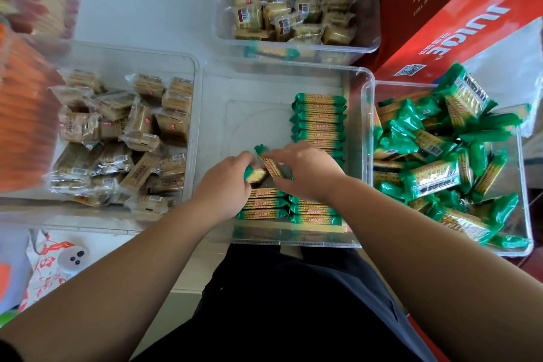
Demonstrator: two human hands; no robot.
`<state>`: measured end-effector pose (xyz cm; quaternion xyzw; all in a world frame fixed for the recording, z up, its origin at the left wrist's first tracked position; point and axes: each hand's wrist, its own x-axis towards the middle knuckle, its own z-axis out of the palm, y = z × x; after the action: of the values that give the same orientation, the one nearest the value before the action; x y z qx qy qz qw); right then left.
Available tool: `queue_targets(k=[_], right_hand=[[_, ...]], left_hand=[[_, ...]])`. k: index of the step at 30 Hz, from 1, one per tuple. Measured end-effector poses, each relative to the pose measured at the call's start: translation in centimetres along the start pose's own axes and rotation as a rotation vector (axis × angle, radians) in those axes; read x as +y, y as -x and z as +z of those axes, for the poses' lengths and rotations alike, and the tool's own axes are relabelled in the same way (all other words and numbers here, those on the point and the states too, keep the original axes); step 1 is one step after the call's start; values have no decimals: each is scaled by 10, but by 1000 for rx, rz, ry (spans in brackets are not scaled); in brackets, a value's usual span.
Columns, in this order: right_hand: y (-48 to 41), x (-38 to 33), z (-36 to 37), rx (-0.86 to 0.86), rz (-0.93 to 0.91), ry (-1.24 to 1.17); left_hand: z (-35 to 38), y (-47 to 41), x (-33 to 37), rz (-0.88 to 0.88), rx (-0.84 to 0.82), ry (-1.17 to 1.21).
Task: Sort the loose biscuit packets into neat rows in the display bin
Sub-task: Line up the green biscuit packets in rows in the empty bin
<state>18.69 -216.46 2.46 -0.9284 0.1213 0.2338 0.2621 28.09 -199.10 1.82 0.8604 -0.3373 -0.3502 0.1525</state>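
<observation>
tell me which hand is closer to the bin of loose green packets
Right. The right hand is in the middle bin, just left of the loose-packet bin; the left hand sits further left. Both hold green packets.

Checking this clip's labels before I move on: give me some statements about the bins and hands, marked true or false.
1. The left hand and right hand grip green packets over the middle bin. True.
2. The right bin holds neat rows. False: its loose packets form a jumbled heap.
3. The middle bin is full. False: rows line its right side and near end, and its far left floor is bare.
4. The left bin holds clear-wrapped packets. True.
</observation>
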Motion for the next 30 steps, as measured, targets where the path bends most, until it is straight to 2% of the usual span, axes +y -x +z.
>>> queue_targets(k=[7,11,15,17,21,23,30], right_hand=[[-12,0,5,145,38,350],[-18,-4,8,175,107,341],[-21,-1,9,210,81,274],[-20,3,5,200,39,237],[-15,7,2,88,-31,280],[-12,8,4,72,-42,258],[1,16,3,33,-57,186]], left_hand=[[1,3,2,-49,33,22],[0,1,2,-60,19,2],[4,-3,-1,-54,-37,28],[11,-4,-2,-139,-60,150],[17,-11,2,-516,-10,700],[17,-17,3,-609,44,830],[35,-19,6,-475,-35,657]])
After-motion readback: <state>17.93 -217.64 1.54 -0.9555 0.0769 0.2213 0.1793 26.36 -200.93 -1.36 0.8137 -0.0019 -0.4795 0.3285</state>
